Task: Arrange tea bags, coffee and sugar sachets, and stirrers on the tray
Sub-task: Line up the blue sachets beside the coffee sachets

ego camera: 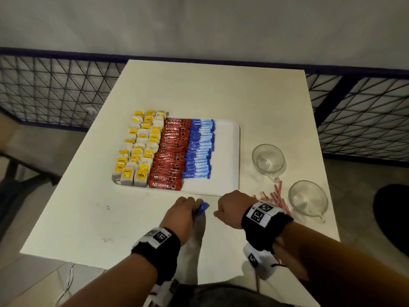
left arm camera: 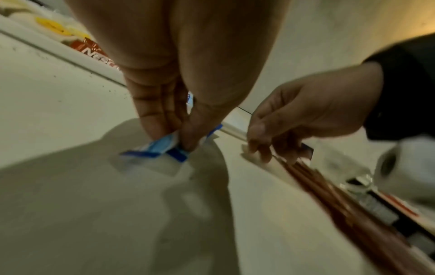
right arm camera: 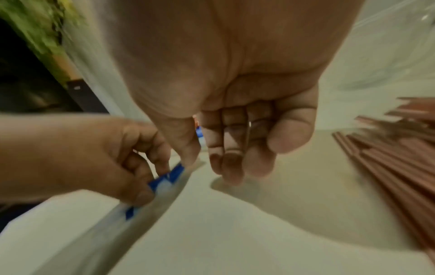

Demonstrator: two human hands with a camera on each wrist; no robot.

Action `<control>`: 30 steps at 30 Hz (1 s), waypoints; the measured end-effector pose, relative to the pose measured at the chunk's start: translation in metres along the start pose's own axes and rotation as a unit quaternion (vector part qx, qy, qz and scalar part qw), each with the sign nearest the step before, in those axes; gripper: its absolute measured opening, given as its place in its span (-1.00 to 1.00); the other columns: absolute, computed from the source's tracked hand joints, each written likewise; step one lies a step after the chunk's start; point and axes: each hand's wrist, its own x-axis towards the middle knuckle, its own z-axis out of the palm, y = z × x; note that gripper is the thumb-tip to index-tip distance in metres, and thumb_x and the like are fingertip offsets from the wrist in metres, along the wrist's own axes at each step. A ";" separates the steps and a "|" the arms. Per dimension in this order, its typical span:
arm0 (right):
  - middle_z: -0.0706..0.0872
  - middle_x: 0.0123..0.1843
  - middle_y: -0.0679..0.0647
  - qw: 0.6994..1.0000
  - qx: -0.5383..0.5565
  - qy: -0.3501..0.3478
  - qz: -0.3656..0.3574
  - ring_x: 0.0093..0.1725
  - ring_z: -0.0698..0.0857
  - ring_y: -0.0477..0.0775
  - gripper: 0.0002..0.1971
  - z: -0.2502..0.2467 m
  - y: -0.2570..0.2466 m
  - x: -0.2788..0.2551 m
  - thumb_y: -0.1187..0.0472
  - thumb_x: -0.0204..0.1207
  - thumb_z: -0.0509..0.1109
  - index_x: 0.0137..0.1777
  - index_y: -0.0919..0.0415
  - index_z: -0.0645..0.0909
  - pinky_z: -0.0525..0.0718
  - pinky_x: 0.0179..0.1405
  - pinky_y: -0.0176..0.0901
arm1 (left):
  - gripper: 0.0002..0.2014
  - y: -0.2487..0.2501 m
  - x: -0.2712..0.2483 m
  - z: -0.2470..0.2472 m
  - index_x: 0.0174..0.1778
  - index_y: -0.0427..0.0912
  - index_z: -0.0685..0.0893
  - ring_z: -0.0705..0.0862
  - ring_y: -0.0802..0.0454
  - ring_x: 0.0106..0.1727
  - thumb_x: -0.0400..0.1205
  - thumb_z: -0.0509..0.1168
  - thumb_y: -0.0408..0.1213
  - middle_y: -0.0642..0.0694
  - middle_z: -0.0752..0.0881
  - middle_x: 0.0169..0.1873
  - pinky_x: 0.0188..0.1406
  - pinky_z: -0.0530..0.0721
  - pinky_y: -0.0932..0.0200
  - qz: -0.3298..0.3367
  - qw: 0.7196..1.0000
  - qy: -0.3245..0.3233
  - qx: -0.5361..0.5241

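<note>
I see the tray [ego camera: 228,156] lying just beyond my fingertips [left arm camera: 188,143] on the table [ego camera: 254,96]. On it, tea bags [ego camera: 138,149] sit leftmost, coffee sachets [ego camera: 170,156] beside them, sugar sachets [ego camera: 199,147] next. Stirrers [ego camera: 274,196] lie right of my fingers, two glass cups [ego camera: 267,159] farther right.

**A plain refreshment corner, perhaps a café or pantry**

A small white counter [ego camera: 155,218] stood against a bare pale wall [ego camera: 199,25], fenced by dark wire mesh panels [ego camera: 55,89]. On it lay a white tray [ego camera: 228,156] of tea bags [ego camera: 139,149], coffee sachets [ego camera: 170,156] and sugar sachets [ego camera: 199,147], with two glass cups [ego camera: 267,159] and stirrers [ego camera: 276,196] beside it.
</note>
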 end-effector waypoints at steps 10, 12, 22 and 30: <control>0.75 0.09 0.18 0.991 0.118 0.029 0.062 0.10 0.69 0.23 -0.73 0.013 -0.041 0.025 0.00 0.56 0.29 0.02 0.19 0.67 0.48 -0.10 -0.15 | -0.75 0.000 -0.001 -0.010 0.10 -0.09 0.53 0.70 -0.18 0.02 0.52 0.32 -0.23 -0.13 0.76 -0.01 -0.16 0.56 0.16 -0.031 0.989 -0.042 -0.140; 0.75 0.05 0.07 0.985 0.159 0.037 0.060 0.08 0.68 0.17 -0.87 0.012 -0.042 0.025 0.01 0.53 0.32 -0.06 0.02 0.64 0.51 -0.05 -0.17 | -0.80 -0.005 -0.002 -0.012 0.05 -0.04 0.53 0.72 -0.16 -0.03 0.52 0.30 -0.22 -0.10 0.77 -0.06 -0.18 0.62 0.14 -0.037 0.984 -0.042 -0.171; 0.81 -0.05 -0.02 0.967 0.233 0.090 0.039 0.00 0.71 -0.01 -0.94 -0.026 -0.038 0.034 0.14 0.56 0.36 -0.15 0.03 0.57 0.54 -0.06 -0.26 | -0.79 -0.032 0.026 -0.049 0.16 -0.21 0.64 0.60 -0.01 0.03 0.64 0.21 -0.39 -0.08 0.67 0.05 -0.08 0.39 0.31 -0.019 0.971 0.022 -0.237; 0.71 0.09 0.05 0.993 0.049 0.074 0.082 0.12 0.67 0.16 -0.78 -0.024 -0.040 0.048 -0.02 0.55 0.23 0.08 0.05 0.56 0.62 0.12 -0.03 | -0.77 -0.027 0.022 -0.036 0.17 -0.03 0.60 0.68 -0.16 0.08 0.61 0.25 -0.12 -0.09 0.69 0.11 -0.03 0.60 0.11 0.092 0.991 -0.084 -0.039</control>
